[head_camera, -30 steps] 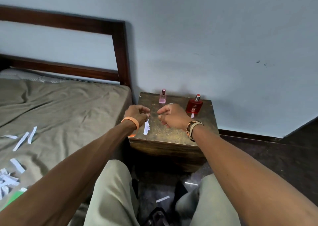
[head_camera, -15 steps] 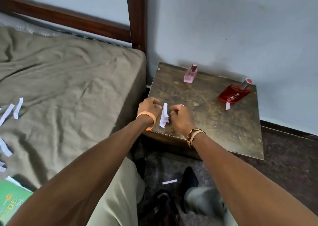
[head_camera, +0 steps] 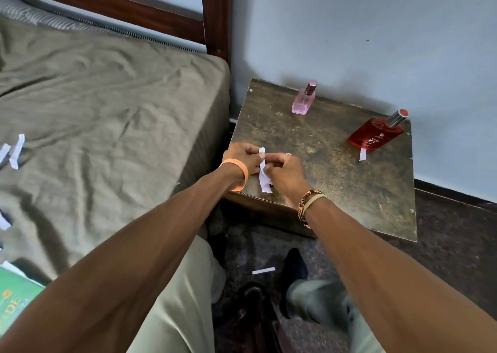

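Note:
A small white paper strip [head_camera: 263, 176] hangs between my two hands above the near left corner of the worn wooden bedside table [head_camera: 336, 180]. My left hand [head_camera: 242, 156], with an orange wristband, pinches the strip's upper end. My right hand [head_camera: 285, 174], with a ring and woven bracelets, pinches the strip from the right side. The strip's lower end hangs free, close to the tabletop.
A pink perfume bottle [head_camera: 304, 98] and a red perfume bottle [head_camera: 377, 133] stand at the table's back, with a paper strip [head_camera: 363, 154] by the red one. Several strips [head_camera: 16, 151] lie on the olive bed [head_camera: 107, 105]. Another strip [head_camera: 263, 270] lies on the floor. A green book [head_camera: 13, 303] lies near left.
The view has tilted down and closer to the table. My right hand has closed in on the strip that my left hand held, and both now pinch it.

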### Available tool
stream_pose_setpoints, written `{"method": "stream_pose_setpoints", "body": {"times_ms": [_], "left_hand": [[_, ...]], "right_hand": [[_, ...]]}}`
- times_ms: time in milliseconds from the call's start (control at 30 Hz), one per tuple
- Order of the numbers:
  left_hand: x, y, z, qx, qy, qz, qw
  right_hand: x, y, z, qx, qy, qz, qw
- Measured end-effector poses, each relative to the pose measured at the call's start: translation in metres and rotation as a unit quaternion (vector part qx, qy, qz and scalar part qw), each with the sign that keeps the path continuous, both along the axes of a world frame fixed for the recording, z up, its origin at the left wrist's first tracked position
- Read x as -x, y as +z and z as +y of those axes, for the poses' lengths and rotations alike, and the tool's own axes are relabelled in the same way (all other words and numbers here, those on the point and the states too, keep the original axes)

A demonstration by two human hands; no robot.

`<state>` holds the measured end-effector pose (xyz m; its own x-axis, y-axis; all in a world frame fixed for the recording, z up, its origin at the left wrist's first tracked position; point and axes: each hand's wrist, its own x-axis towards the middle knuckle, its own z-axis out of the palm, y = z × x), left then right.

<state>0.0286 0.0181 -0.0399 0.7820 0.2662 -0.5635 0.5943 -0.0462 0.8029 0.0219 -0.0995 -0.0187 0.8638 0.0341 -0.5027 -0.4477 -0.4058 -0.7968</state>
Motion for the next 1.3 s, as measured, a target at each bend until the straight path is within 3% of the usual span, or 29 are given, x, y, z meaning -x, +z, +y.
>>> {"method": "stream_pose_setpoints", "body": {"times_ms": [233,467,700,933,1300], "left_hand": [[0.014,0.033,-0.006,0.136,0.046,-0.012,0.990],[0.026,0.081,-0.009,0.181,0.041,-0.029,0.982],[0.049,0.121,-0.021,0.152,0.015,-0.080,0.985],[0.073,0.153,-0.040,0.091,-0.008,-0.160,0.983],[0.096,0.177,-0.046,0.097,-0.019,-0.185,0.978]], "right_hand": [[0.012,0.033,-0.014,-0.110,-0.055,0.038,0.992],[0.027,0.074,-0.036,-0.100,-0.003,0.032,0.994],[0.050,0.121,-0.058,-0.049,0.047,-0.023,0.997],[0.079,0.156,-0.076,-0.075,0.021,-0.069,0.995],[0.095,0.170,-0.097,-0.009,0.017,-0.115,0.993]]}}
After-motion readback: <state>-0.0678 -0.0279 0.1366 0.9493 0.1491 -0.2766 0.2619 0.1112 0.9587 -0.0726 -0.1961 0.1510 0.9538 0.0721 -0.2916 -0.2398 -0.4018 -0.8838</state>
